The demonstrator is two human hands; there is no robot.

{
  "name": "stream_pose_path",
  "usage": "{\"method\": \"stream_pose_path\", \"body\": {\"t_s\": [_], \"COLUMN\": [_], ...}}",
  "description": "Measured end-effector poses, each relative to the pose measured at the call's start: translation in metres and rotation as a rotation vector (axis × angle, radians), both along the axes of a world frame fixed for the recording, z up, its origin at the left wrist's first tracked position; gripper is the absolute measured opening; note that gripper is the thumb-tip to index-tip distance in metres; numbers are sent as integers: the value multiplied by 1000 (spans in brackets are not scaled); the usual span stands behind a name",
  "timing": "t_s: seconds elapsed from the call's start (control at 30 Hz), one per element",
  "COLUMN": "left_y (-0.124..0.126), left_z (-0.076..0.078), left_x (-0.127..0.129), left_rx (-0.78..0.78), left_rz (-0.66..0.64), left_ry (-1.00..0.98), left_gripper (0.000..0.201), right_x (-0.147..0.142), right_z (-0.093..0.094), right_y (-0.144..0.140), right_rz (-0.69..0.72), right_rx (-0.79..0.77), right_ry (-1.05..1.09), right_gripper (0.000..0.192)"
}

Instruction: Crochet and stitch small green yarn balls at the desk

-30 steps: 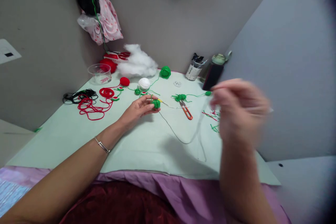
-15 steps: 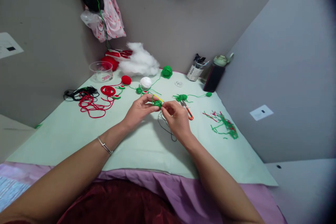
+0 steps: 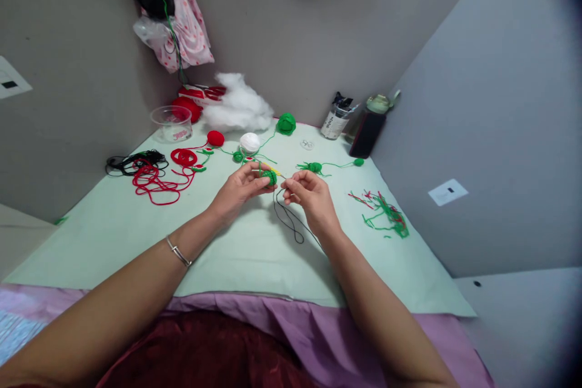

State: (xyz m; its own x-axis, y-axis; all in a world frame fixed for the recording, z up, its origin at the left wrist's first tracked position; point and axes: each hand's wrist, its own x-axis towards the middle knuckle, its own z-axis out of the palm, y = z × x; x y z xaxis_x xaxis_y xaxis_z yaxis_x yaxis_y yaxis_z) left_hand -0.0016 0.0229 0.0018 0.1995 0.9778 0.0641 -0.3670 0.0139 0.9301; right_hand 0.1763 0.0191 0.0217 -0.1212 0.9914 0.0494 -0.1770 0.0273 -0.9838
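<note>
My left hand [image 3: 239, 191] holds a small green crocheted piece [image 3: 270, 177] between thumb and fingers. A yellow crochet hook [image 3: 274, 170] lies along the back of that piece, partly covered by the fingers, its thin tip pointing at my right hand. Just to the right, my right hand [image 3: 313, 197] is closed in a pinch at a thin dark strand, seemingly the black yarn [image 3: 291, 224]. This yarn hangs in loose loops below both hands onto the table. Exactly what lies between the right fingertips is hard to see.
Behind the hands stand a white ball [image 3: 250, 143], green yarn [image 3: 286, 123] and fluffy stuffing [image 3: 239, 106]. Red yarn [image 3: 159, 185], black yarn [image 3: 136, 163] and a clear tub [image 3: 171, 126] lie left. Green scraps [image 3: 386, 215], a pen cup [image 3: 335, 123] and a bottle [image 3: 370, 127] are right.
My right hand has moved slightly right, away from the green piece, opening a small gap. The orange-handled scissors are now hidden behind it. More black yarn shows below the hand.
</note>
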Motion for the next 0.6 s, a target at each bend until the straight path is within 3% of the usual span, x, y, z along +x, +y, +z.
{"method": "stream_pose_path", "body": {"t_s": [0.2,0.33,0.47,0.6], "left_y": [4,7,10,11], "left_z": [-5,-6,-6,-8], "left_x": [-2,-4,-7,-8], "left_rx": [112,181,195,205], "left_rz": [52,124,126,126], "left_ry": [83,130,171,198], "left_gripper": [39,36,35,37], "right_x": [-9,-11,-7,-4], "right_z": [-14,-13,-7,-2], "right_y": [0,-3,-5,-7], "right_rz": [121,318,434,411], "right_rx": [-161,-310,-289,-255], "right_ry": [52,77,154,207], "right_gripper": [38,36,31,26]}}
